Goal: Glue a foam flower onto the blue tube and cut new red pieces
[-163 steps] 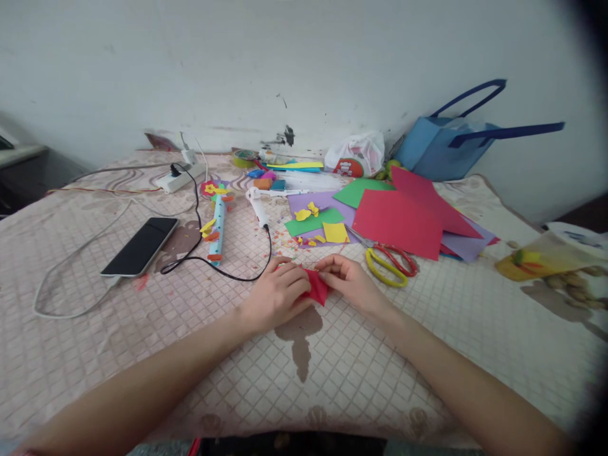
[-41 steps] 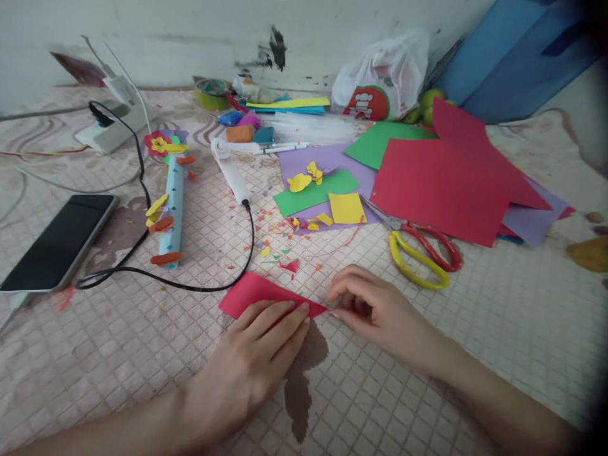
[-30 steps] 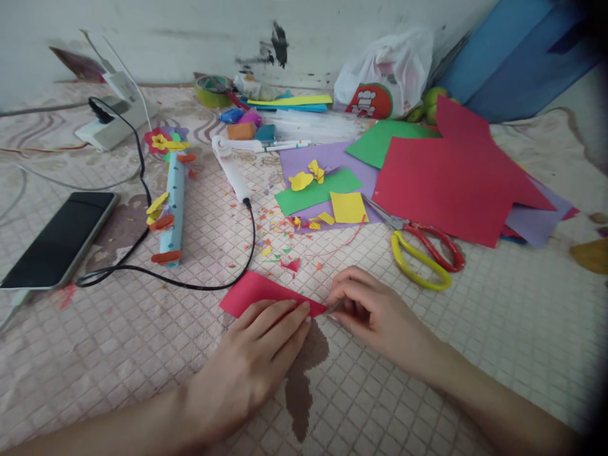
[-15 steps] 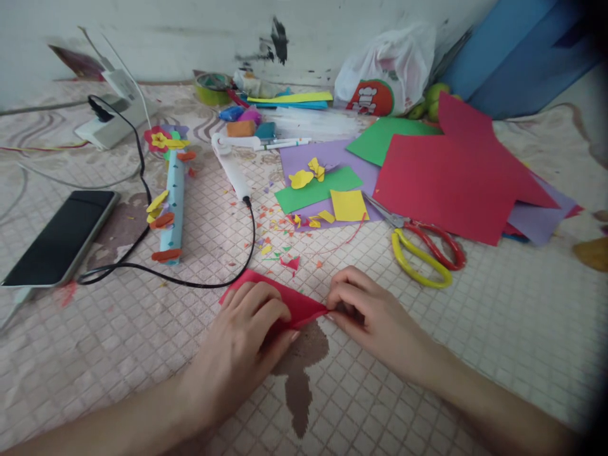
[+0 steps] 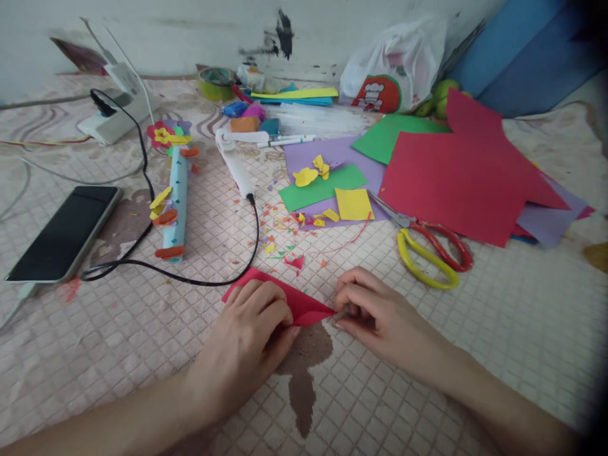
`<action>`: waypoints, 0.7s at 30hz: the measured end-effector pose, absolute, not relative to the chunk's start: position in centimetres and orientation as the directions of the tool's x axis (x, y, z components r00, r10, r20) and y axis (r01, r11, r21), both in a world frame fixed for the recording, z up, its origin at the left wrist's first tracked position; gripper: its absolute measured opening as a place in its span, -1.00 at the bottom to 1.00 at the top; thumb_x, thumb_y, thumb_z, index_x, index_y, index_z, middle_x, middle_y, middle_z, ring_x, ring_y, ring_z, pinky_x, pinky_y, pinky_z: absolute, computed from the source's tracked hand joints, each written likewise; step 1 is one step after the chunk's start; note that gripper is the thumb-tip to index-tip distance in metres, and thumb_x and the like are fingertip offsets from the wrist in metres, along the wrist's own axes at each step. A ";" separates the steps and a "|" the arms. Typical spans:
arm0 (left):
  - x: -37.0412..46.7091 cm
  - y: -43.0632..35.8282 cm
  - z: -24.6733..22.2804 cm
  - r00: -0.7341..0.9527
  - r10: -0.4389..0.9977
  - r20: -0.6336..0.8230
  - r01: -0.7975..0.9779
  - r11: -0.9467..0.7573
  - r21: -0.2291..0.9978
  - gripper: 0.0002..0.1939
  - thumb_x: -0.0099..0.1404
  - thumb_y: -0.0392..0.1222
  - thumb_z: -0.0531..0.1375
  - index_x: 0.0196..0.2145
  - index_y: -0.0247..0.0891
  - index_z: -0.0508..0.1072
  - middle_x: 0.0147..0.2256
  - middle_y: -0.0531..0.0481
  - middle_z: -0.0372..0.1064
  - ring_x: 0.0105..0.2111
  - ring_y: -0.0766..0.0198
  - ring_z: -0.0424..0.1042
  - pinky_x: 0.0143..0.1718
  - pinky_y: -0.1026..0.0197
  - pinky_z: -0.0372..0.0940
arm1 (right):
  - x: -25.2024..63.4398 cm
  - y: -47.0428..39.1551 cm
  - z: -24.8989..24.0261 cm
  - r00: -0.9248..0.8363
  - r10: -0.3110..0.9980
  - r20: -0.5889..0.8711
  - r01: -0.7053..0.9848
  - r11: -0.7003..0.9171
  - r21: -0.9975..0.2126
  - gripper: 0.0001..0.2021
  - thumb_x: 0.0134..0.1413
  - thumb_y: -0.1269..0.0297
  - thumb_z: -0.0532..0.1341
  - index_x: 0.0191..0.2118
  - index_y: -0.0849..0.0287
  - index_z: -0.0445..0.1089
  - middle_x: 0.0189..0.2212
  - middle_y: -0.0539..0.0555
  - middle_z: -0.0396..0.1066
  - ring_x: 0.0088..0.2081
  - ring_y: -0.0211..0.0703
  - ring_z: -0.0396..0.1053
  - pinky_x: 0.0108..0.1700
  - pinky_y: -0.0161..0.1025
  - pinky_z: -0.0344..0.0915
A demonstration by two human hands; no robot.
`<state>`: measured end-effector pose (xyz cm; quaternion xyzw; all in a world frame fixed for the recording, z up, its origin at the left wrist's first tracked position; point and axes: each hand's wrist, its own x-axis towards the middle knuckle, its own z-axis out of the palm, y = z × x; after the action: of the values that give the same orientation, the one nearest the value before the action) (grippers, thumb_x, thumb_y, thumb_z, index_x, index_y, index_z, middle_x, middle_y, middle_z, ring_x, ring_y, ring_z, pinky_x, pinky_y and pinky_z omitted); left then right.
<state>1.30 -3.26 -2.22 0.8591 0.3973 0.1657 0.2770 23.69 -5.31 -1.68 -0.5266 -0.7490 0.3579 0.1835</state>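
Note:
A folded sheet of red paper lies on the patterned cloth in front of me, narrowing to a point at its right end. My left hand is closed over its left and middle part, with the thumb at the near edge and the fingers on top. At the pointed end, my right hand is closed in a pinch. Something thin and greyish shows between its thumb and fingers, too small to name. Scissors with red and yellow handles lie open beyond my right hand. Small paper scraps are scattered just past the red paper.
Beyond lie red sheets, a green sheet, a purple sheet and a yellow square. Leftward are a white glue gun with a black cord, a decorated blue paper tube and a phone. A plastic bag stands behind.
The view has shifted slightly, so everything sits a little further right. My right fingers have eased a little off the paper's tip, and more of the thin greyish thing shows. The left hand stays on the paper.

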 end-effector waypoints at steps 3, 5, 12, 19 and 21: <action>1.3 -3.2 -2.2 0.631 0.772 0.076 0.587 -0.539 0.604 -0.87 0.26 -0.27 0.09 -0.46 -0.25 0.29 -0.37 0.01 0.26 -0.32 0.24 0.20 -0.31 0.12 0.13 | 23.8 -5.3 -1.6 -0.383 0.918 -0.100 0.653 0.193 -0.733 -0.83 -0.01 0.54 0.17 -0.37 0.12 0.22 -0.28 0.00 0.22 -0.35 -0.31 0.25 -0.37 -0.35 0.27; 1.3 -3.2 -2.2 0.628 0.774 0.081 0.589 -0.541 0.600 -0.87 0.26 -0.27 0.09 -0.46 -0.25 0.29 -0.37 0.01 0.26 -0.32 0.24 0.20 -0.31 0.12 0.13 | 23.8 -5.2 -1.6 -0.381 0.920 -0.097 0.651 0.192 -0.735 -0.83 -0.01 0.55 0.16 -0.35 0.12 0.21 -0.29 -0.01 0.22 -0.36 -0.31 0.25 -0.37 -0.35 0.27; 1.4 -3.1 -2.1 0.627 0.776 0.067 0.591 -0.530 0.608 -0.87 0.26 -0.25 0.09 -0.46 -0.26 0.29 -0.37 0.02 0.26 -0.32 0.24 0.20 -0.31 0.13 0.12 | 23.2 -5.4 -1.5 -0.368 0.924 -0.103 0.667 0.186 -0.721 -0.85 0.06 0.57 0.11 -0.37 0.16 0.23 -0.27 0.01 0.19 -0.29 -0.31 0.24 -0.28 -0.33 0.25; 1.6 -2.9 -2.1 0.621 0.780 0.077 0.599 -0.536 0.596 -0.83 0.28 -0.24 0.07 -0.48 -0.27 0.28 -0.39 0.01 0.26 -0.33 0.24 0.20 -0.31 0.12 0.13 | 22.8 -5.6 -1.8 -0.357 0.931 -0.074 0.671 0.200 -0.714 -0.87 0.08 0.55 0.09 -0.38 0.17 0.22 -0.29 0.02 0.18 -0.30 -0.30 0.23 -0.28 -0.32 0.24; 1.7 -2.9 -2.1 0.618 0.783 0.073 0.608 -0.534 0.587 -0.82 0.28 -0.25 0.06 -0.49 -0.27 0.28 -0.40 0.00 0.25 -0.34 0.24 0.20 -0.31 0.11 0.14 | 22.7 -5.6 -1.9 -0.346 0.936 -0.058 0.681 0.208 -0.703 -0.87 0.10 0.54 0.07 -0.38 0.17 0.22 -0.30 0.02 0.18 -0.30 -0.29 0.23 -0.28 -0.31 0.23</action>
<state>1.67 -2.92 -2.15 0.8600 0.4044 0.1663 0.2631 22.70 -5.65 -1.94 -0.5373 -0.7523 0.3274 0.1954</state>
